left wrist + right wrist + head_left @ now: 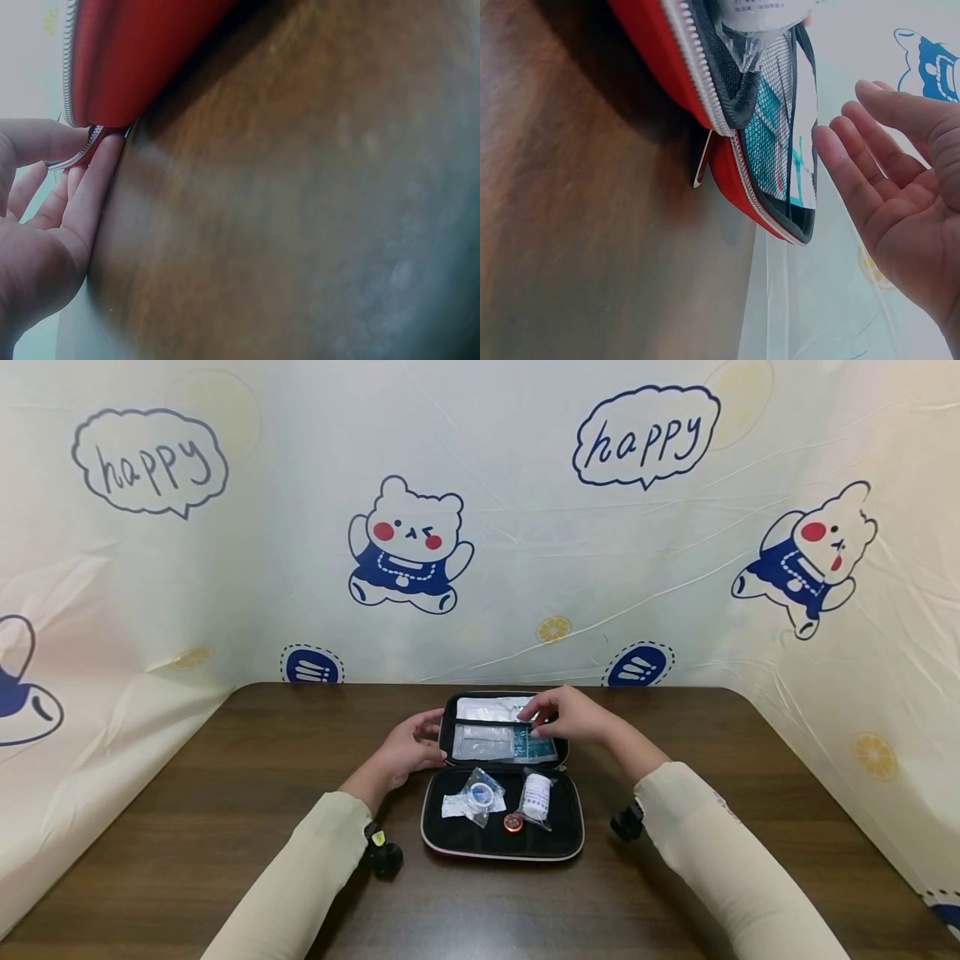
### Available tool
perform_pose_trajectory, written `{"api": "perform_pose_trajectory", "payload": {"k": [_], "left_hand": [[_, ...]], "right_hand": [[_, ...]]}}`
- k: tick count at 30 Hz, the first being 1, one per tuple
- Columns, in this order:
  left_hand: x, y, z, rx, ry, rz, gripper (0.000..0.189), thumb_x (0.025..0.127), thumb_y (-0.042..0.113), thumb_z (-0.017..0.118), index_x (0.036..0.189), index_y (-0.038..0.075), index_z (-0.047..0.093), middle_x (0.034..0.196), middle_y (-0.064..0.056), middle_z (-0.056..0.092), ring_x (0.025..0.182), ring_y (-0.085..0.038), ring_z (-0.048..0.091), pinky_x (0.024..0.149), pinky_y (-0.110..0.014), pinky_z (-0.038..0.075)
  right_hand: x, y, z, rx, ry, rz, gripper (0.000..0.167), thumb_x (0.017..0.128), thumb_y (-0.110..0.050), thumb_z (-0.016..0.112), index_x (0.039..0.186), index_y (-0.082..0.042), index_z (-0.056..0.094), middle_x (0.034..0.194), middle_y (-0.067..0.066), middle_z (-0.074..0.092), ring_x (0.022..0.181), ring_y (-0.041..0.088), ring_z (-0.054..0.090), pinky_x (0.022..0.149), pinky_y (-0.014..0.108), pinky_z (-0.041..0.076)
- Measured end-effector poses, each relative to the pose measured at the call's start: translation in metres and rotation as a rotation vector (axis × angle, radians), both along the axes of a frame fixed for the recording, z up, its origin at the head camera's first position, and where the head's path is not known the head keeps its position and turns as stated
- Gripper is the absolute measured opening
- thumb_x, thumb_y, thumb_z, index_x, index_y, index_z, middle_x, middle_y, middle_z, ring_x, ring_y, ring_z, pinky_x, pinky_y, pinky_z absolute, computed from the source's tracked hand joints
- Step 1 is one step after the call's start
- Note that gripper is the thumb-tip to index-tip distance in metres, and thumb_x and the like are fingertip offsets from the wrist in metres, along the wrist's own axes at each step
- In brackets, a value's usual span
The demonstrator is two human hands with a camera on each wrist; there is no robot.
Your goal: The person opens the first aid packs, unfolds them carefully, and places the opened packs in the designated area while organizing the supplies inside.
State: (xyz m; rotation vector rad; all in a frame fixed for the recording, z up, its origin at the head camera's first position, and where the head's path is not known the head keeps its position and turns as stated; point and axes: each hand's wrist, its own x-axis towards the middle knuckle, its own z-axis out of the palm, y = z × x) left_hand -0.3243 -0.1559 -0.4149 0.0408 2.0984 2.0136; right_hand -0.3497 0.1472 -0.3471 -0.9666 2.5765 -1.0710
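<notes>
A zippered case (450, 842), black inside and red outside, lies unfolded on the table. My left hand (405, 747) grips the rim of its far half at the left, thumb on top and fingers against the outside. Over that half, my right hand (576, 717) hovers with loosely bent fingers, the fingertips close above flat packets (480, 743), some white and some teal. The right wrist view shows black mesh (769, 142) over the teal packet and nothing in that hand (900, 180). A bagged white roll (480, 795) and a wrapped bandage roll (536, 797) sit in the near half.
Between the two rolls lies a small round orange item (513, 822). A zipper pull (702, 161) hangs at the case's side. The brown wooden table (225, 827) extends around the case, up to a printed cloth backdrop (495, 568).
</notes>
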Motion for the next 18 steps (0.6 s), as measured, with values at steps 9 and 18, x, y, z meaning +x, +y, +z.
{"api": "perform_pose_trajectory", "payload": {"k": [9,18], "left_hand": [[0.001,0.000,0.001,-0.001,0.010,0.002,0.082,0.078,-0.024,0.059,0.148,0.014,0.039,0.132,-0.021,0.044,0.099,-0.028,0.059,0.080,-0.038,0.058],[0.001,0.000,0.001,0.002,-0.002,0.002,0.082,0.078,-0.023,0.060,0.148,0.014,0.039,0.133,-0.020,0.044,0.099,-0.028,0.059,0.080,-0.037,0.058]], "right_hand": [[0.011,0.010,0.000,-0.005,0.026,0.049,0.028,0.084,-0.001,0.074,0.111,-0.001,0.070,0.110,0.015,0.068,0.092,0.019,0.064,0.081,0.036,0.055],[0.028,0.020,0.001,0.025,-0.001,0.107,0.032,0.085,-0.004,0.073,0.116,-0.003,0.068,0.111,0.015,0.068,0.097,0.028,0.063,0.073,0.035,0.056]]}}
